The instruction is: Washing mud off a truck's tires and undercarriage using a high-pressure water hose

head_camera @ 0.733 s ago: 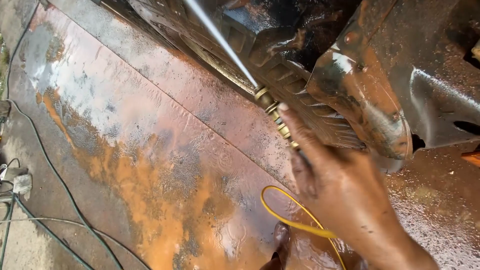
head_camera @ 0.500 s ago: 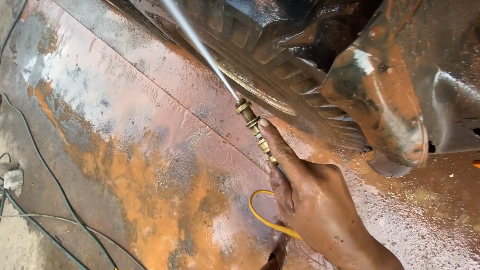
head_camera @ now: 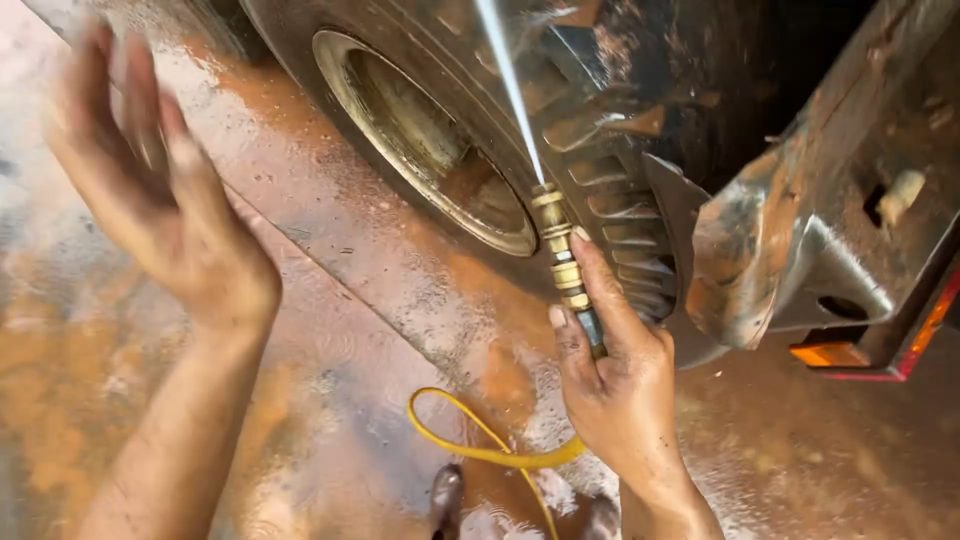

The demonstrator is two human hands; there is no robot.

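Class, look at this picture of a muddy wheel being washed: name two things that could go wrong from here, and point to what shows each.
1. The wet, mud-streaked concrete floor looks slippery, and the yellow hose loops near the feet, so a slip or trip seems possible.
2. Only the right hand holds the brass spray nozzle; the left hand is raised, empty, so the jet could wander.

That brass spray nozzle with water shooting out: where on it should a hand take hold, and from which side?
Probably the dark shank just behind the brass nozzle, where the right hand grips it now, coming from the rear, hose end. The jet leaves the front tip toward the muddy tyre, and the yellow hose trails back, so the rear is the safe side.
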